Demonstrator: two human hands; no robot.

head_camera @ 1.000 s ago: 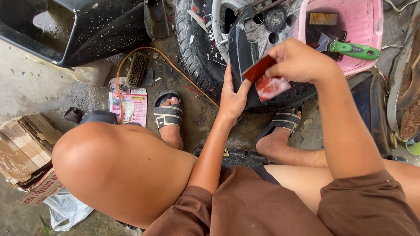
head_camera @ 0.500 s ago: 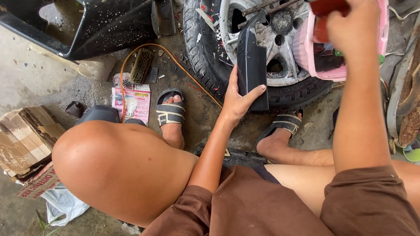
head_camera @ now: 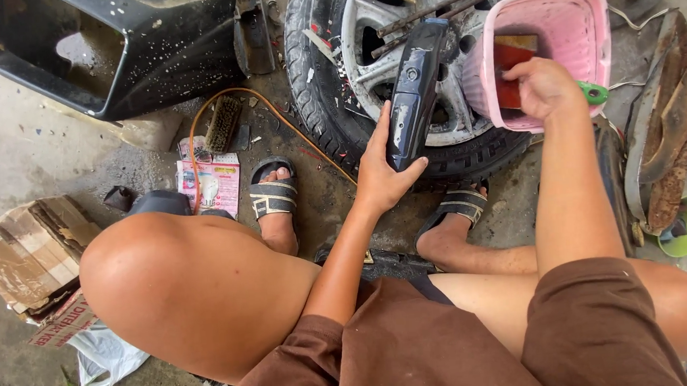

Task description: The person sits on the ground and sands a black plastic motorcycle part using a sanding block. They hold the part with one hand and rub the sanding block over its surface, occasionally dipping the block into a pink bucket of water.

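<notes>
Open concrete floor (head_camera: 23,157) lies free at far left. Ahead, a tyre and wheel (head_camera: 330,98) blocks the way, with a dark panel (head_camera: 413,93) propped against it. A pink basket (head_camera: 579,19) crowds the right; a black tub (head_camera: 152,46) fills the upper left.

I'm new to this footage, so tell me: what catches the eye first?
A pink basket at top right, where the right hand dips a red-brown pad. Beside it, the left hand steadies a long dark blue panel upright against a wheel lying on the ground.
</notes>
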